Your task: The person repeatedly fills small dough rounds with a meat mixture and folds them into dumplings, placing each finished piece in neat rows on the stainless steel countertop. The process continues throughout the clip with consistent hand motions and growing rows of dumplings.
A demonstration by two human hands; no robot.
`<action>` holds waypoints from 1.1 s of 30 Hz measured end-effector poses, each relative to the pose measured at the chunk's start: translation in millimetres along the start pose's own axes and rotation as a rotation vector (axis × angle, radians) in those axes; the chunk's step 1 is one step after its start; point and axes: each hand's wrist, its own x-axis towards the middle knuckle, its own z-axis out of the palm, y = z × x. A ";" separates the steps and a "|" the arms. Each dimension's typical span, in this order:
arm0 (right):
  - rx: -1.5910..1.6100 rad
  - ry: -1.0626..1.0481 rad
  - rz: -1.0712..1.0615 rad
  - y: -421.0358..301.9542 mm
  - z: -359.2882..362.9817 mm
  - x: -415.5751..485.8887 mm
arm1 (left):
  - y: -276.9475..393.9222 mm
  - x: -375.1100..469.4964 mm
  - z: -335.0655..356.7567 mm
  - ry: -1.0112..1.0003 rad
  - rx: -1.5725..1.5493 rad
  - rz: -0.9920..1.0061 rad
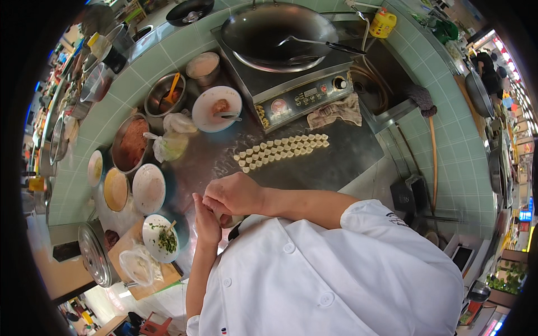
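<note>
My right hand point(235, 195), curled into a fist, meets my left hand point(208, 222) in front of my chest. The left hand's fingers point up against the right one's knuckles. Between and below the two hands shows a bit of pale dough point(229, 220); most of it is hidden by the fingers and palms. Just beyond my right hand, small pale dough pieces point(280, 149) lie in three close rows on the dark steel worktop point(336, 168). The worktop left of the rows carries whitish smears, perhaps flour.
A large wok point(269, 29) sits on an induction cooker point(304, 101), a rag point(336, 111) at its front. To the left stand a bowl of minced meat point(132, 143), tied plastic bags point(170, 146), several other bowls and a bowl of chopped greens point(162, 239) beside a wooden board point(126, 245).
</note>
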 end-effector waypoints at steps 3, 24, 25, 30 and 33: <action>-0.024 0.021 0.087 1.4 -0.1 -0.5 | -3.3 -4.2 -4.4 0.132 0.413 0.048; 0.270 0.634 1.308 196.9 -125.0 -205.2 | -23.9 -1.2 -33.4 0.383 0.383 0.129; 0.255 0.706 1.323 202.7 -126.9 -210.3 | -27.7 -1.1 -35.2 0.379 0.384 0.169; 0.239 0.683 1.246 228.6 -124.7 -209.8 | -35.7 -3.9 -39.8 0.386 0.449 0.129; 0.143 0.673 1.297 233.7 -120.1 -203.0 | -37.8 -9.0 -43.3 0.407 0.435 0.151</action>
